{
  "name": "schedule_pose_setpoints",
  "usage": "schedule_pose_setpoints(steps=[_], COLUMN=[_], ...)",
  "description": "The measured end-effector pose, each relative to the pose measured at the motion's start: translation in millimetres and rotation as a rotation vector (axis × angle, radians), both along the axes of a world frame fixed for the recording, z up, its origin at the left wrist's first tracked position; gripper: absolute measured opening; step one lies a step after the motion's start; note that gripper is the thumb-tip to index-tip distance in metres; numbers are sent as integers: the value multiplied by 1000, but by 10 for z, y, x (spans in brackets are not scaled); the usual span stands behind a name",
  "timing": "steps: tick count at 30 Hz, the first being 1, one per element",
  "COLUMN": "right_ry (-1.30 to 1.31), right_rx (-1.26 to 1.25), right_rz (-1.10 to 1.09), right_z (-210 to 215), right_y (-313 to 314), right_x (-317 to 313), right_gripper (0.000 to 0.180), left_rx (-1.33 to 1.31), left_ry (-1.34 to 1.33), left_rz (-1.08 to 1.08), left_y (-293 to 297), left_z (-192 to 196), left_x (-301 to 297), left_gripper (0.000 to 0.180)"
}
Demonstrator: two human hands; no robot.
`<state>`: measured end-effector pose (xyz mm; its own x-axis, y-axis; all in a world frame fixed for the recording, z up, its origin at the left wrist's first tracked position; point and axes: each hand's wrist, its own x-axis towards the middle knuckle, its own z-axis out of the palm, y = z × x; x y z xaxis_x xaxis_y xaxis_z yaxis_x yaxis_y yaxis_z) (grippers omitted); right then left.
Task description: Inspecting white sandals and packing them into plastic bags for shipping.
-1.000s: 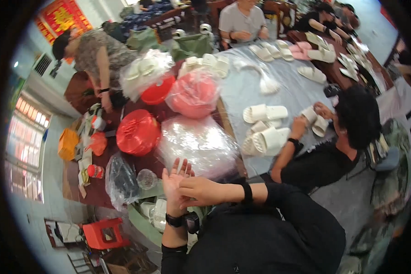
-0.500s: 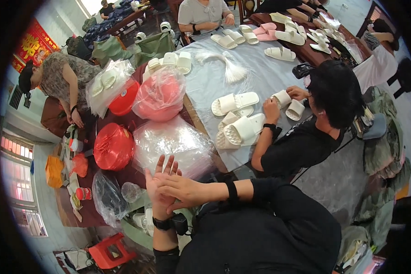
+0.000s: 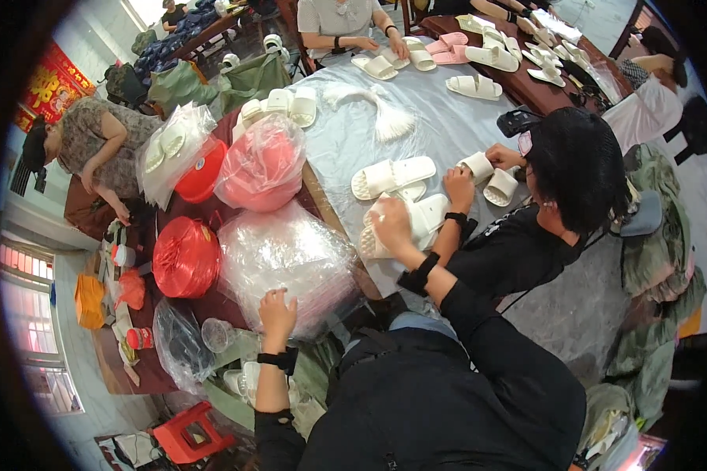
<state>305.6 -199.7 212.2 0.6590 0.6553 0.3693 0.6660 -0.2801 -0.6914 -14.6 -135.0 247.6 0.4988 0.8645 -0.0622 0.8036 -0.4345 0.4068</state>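
My right hand [image 3: 393, 224] is over a white slipper [image 3: 426, 220] in a small pile at the table's near edge. Its fingers bend down at the slipper's strap, and the fingertips are hidden, so a grip cannot be made out. Another white slipper [image 3: 393, 177] lies just beyond. Over the near edge of a stack of clear plastic bags [image 3: 287, 255] is my left hand [image 3: 277, 314], fingers slightly bent and apart, holding nothing. To my right, a co-worker's hands [image 3: 459, 187] handle a white slipper [image 3: 476, 166].
Red bag-covered tubs [image 3: 187, 257] stand left of the bags. White fibre strands [image 3: 393, 122] and more slippers [image 3: 473, 86] lie farther across the table. A red stool [image 3: 192, 433] is at lower left. People sit or stand around the tables.
My hands, which were touching each other, have come apart. The right moved up and right to the slippers; the left lowered slightly beside the bags. The view has shifted slightly.
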Motion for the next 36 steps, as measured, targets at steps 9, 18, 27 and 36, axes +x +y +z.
schedule_pose_setpoints(steps=[9, 18, 27, 36], right_ry=[671, 915, 1475, 1584], right_rx=[-201, -97, -308, -144], right_rz=[-50, -150, 125, 311], right_z=[-912, -1043, -698, 79], right_y=[-75, 692, 749, 677], right_x=[1081, 1336, 1188, 339], right_gripper=[63, 69, 22, 37], left_rx=[-30, -119, 20, 145], left_ry=[541, 345, 227, 408], left_rz=[-89, -48, -106, -258], left_y=[-101, -66, -176, 179], left_z=[-791, -1033, -1183, -1001], left_x=[20, -33, -306, -529], left_gripper=[53, 53, 51, 41])
